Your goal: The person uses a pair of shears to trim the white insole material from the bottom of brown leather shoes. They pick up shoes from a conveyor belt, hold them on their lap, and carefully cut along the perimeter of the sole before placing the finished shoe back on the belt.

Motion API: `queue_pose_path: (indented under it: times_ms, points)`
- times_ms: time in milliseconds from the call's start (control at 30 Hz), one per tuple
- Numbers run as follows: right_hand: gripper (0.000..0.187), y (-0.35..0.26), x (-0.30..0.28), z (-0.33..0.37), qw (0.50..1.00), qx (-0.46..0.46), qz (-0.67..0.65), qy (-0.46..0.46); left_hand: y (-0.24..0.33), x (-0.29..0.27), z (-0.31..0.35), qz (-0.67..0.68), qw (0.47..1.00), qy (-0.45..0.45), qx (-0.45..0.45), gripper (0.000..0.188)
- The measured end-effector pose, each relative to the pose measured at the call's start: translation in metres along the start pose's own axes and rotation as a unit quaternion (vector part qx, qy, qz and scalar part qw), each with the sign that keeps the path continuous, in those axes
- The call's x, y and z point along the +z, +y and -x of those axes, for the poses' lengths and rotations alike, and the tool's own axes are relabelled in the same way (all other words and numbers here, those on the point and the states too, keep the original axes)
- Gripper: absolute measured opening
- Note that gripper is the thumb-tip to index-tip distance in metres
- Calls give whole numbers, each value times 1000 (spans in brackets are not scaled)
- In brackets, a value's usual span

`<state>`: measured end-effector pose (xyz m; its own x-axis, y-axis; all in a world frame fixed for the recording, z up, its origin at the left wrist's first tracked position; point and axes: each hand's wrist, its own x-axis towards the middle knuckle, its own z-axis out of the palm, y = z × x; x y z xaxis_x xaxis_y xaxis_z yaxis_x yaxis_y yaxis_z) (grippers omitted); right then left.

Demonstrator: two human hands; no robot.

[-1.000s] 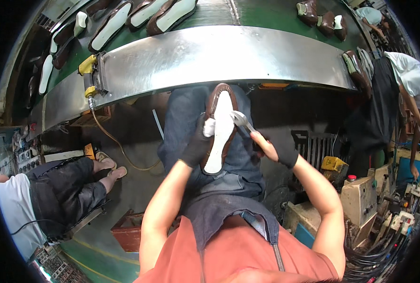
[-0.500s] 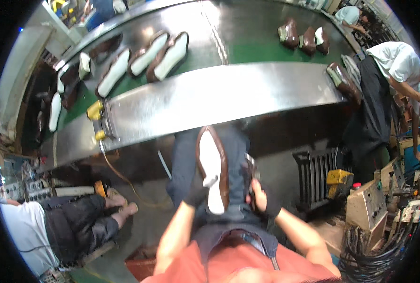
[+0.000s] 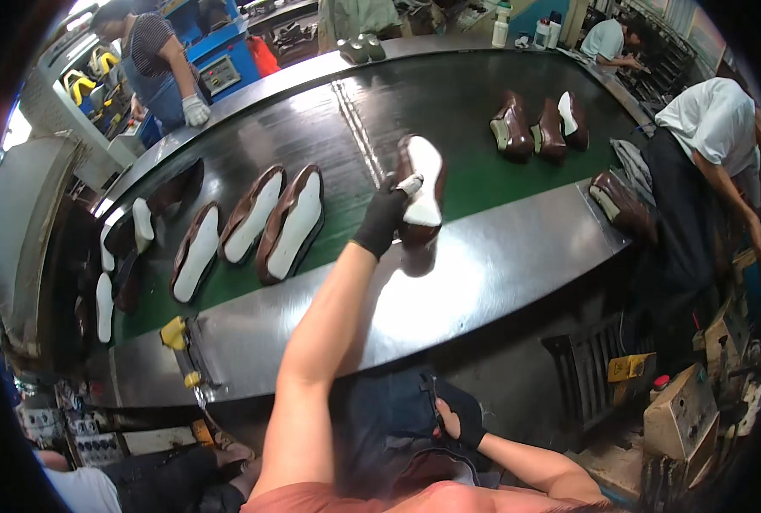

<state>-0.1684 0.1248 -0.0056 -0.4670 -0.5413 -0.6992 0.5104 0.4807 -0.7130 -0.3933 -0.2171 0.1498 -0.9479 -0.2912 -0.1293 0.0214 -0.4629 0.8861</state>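
My left hand [image 3: 382,218], in a black glove, reaches out over the far edge of the steel ledge. It grips a brown shoe [image 3: 426,175] by the side, with a fingertip on the white sole, which faces up. The shoe hangs over the green conveyor belt, toe away from me; its underside is hidden. Down by my lap, my right hand [image 3: 461,421], also gloved in black, is closed around a dark metal hand tool [image 3: 434,396]. What kind of tool it is does not show clearly.
Several white-soled brown shoes [image 3: 293,224] lie left on the belt [image 3: 346,209]; three more [image 3: 549,137] stand right. A steel ledge [image 3: 483,282] runs before me, bearing a yellow-and-black tool [image 3: 179,342]. People work left, right and across. A control box [image 3: 675,409] stands at right.
My left hand has carried the shoe from my lap forward over the ledge to the belt. My right hand stays low with the tool. The view has tilted up, showing more of the far side.
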Motion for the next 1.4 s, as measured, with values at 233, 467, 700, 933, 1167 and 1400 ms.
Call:
queue_pose_path:
  times_ms: [233,467,700,933,1167,1400]
  points:
    - [40,10,-14,-48,991,-69,112,-7,-63,-13,43,-608,723,-200,259,40]
    - [64,-22,0,-36,994,94,-22,-60,25,-201,95,-783,498,319,192,70]
    - [60,-1,5,-32,985,136,-16,-105,3,-232,112,-598,731,263,197,78]
    - [54,-8,5,-18,991,94,1,-93,8,-240,125,-423,864,254,98,58]
    - [84,1,13,-24,986,113,71,-99,-28,-144,57,-557,667,495,-11,93]
    - [70,6,13,-19,995,53,3,-86,-6,-196,111,-245,928,280,36,67]
